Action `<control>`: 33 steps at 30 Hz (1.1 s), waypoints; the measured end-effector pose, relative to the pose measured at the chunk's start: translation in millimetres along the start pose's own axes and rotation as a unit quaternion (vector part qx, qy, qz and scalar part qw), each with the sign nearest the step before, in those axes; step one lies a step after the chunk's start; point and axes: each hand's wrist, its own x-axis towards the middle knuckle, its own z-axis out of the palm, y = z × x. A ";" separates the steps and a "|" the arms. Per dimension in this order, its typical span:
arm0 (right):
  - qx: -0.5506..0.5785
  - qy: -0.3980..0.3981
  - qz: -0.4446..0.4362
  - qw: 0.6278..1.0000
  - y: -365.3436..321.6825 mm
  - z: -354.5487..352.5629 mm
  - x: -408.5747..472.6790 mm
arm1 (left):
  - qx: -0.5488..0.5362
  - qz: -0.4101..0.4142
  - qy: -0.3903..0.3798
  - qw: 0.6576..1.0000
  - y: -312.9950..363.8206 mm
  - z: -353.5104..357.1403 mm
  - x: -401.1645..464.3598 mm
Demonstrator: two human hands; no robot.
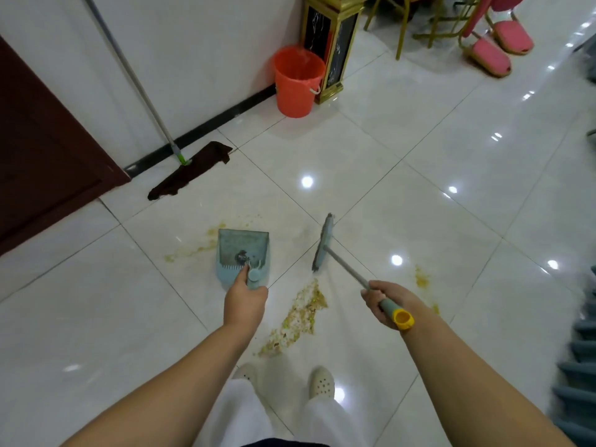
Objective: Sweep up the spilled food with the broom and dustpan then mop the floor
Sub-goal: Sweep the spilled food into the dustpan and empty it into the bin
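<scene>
Left hand [245, 301] gripped the handle of the pale blue plastic dustpan [242, 253], fingers curled round it; the handle itself was mostly hidden under the hand. Dustpan sat on the glossy white tiled floor [419, 175]. Right hand [385, 303] clasped the grey broom handle with yellow end cap [380, 300]; the blue broom head [323, 241] was seen edge-on, bristles indistinct. Yellow-green spilled food [300, 321] lay between the hands, with smears beside the dustpan. Brown flat mop [190, 171] leaned on the wall, its pole cut off at top.

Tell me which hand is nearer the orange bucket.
Left. The left hand on the dustpan sits below the orange bucket; the right hand holds the broom farther to the bucket's right.
</scene>
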 end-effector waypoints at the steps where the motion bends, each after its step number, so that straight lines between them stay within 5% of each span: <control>1: -0.043 0.021 -0.013 0.999 -9.9 -1.6 1.4 | -0.005 -0.004 0.003 1.000 0.0 6.7 -3.8; 8: -0.276 0.115 -0.087 0.950 -57.8 -36.4 9.4 | -0.015 -0.027 0.045 0.998 -6.8 64.6 -33.9; 14: -0.367 0.140 -0.080 0.916 -63.1 -82.5 26.5 | -0.036 -0.043 0.092 0.994 -27.9 93.3 -61.1; 33: -0.510 0.153 -0.031 0.846 92.2 -110.6 8.7 | -0.100 -0.065 0.129 0.984 -134.5 30.7 -135.9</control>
